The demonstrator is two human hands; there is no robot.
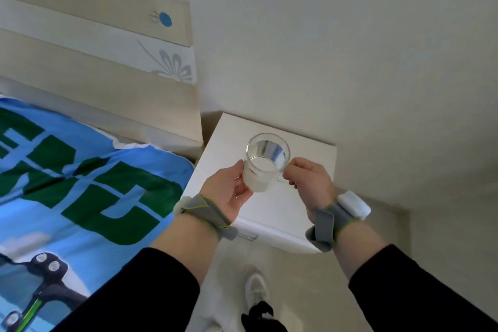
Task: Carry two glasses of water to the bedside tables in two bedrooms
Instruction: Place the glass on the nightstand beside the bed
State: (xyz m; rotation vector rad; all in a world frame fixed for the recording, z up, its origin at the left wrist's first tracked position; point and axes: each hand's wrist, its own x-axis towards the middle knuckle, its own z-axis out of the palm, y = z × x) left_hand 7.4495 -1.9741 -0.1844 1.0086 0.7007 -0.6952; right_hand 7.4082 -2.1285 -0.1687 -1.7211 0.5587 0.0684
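The white bedside cabinet stands in a corner of pale walls, its flat worktop bare and matte, with a metal drawer handle just showing at its near edge. To its left is the light wooden headboard, painted with one blue dot and one grey flower, and nearer, the bed under a blue quilt with green lettering. The floor below is pale beige.

I hold one clear glass mug of water above the worktop, roughly over its middle; whether it touches the surface I cannot tell. My left hand cups the mug's frosted lower wall, its grip closed around it. My right hand has its grip pinched on the mug's thin handle.

I count one mug, one cabinet, one bed, two hands, two grey wrist straps, the right one carrying a white block. One pale shoe shows on the floor, near the cabinet.
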